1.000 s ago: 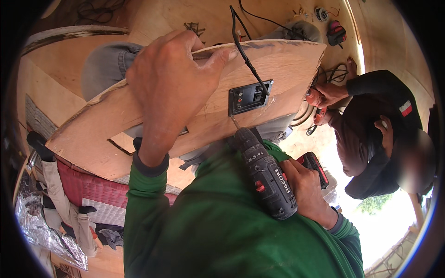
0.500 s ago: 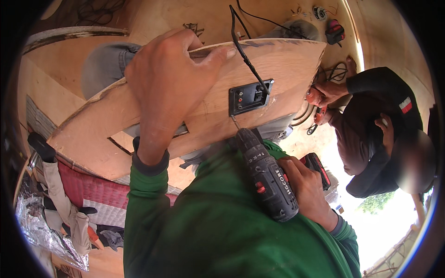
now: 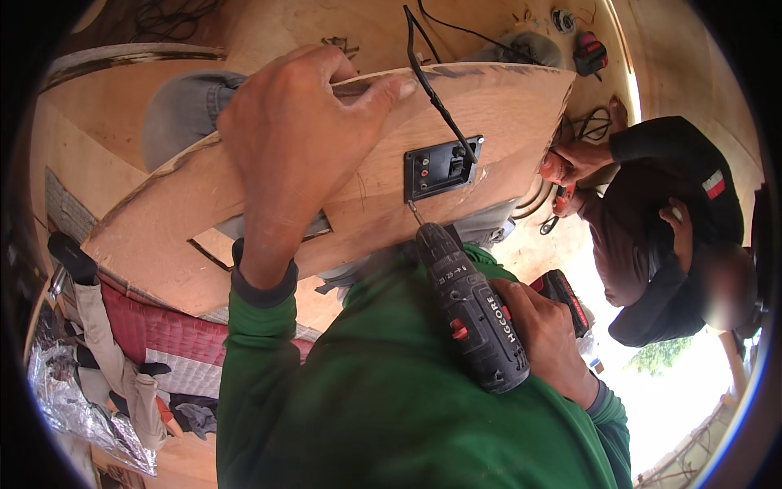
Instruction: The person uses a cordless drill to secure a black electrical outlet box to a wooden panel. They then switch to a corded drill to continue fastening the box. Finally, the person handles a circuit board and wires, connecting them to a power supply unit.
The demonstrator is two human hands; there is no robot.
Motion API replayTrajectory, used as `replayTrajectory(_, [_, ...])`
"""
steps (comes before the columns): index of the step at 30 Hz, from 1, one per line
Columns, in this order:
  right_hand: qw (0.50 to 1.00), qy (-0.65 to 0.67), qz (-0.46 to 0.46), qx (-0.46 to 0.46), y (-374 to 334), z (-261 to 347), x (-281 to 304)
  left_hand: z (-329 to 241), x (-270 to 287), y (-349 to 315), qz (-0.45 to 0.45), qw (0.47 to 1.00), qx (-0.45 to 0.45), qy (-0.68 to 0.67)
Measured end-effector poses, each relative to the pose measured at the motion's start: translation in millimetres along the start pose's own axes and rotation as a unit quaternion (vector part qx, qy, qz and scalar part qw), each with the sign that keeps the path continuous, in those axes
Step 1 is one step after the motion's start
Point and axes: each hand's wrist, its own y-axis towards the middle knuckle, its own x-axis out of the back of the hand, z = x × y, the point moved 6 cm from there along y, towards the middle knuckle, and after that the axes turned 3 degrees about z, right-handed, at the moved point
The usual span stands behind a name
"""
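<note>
My left hand (image 3: 297, 138) grips the upper edge of a curved plywood panel (image 3: 358, 208), its thumb lying along the face and the fingers hooked over behind. In my right hand (image 3: 542, 334) is a black and red cordless drill (image 3: 468, 314), fingers wrapped round its handle. The drill's bit meets the lower left corner of a black socket plate (image 3: 440, 169) set into the panel. A black cable (image 3: 432, 94) runs from that plate up over the panel's top edge. Left of the plate, a rectangular cutout (image 3: 213, 247) is partly hidden by my left forearm.
At the right, another person (image 3: 668, 220) in dark clothes holds an orange tool (image 3: 556, 169). A black and red battery-like block (image 3: 590, 55) and a small round part (image 3: 562, 20) lie at the back. Another person's legs (image 3: 114, 350) stretch out at lower left, near silver foil (image 3: 73, 407).
The drill and my right hand have shifted slightly right and down. The panel has tilted a little, its right end moving slightly upward. My left hand keeps its grip.
</note>
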Motion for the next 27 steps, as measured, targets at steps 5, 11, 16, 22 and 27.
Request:
replayTrajectory(5, [0.999,-0.007,-0.031,0.028,6.8,2.9,4.0,0.3,-1.0,0.7,-0.02,1.0,-0.013,0.001])
replayTrajectory(11, [0.998,-0.028,-0.034,0.048,12.0,5.7,9.3,2.2,-3.5,2.6,-0.037,0.999,-0.026,0.014])
replayTrajectory(16, [0.975,-0.184,-0.04,0.115,10.4,25.1,17.0,3.2,-3.2,3.4,-0.032,0.999,-0.026,0.017])
replayTrajectory(22, [0.971,-0.197,-0.026,0.131,13.7,21.9,18.2,2.4,-2.1,3.8,-0.045,0.999,-0.029,-0.005])
replayTrajectory(27, [0.995,-0.062,-0.017,0.079,13.5,3.3,9.3,2.2,-2.5,4.1,-0.042,0.999,-0.033,0.002])
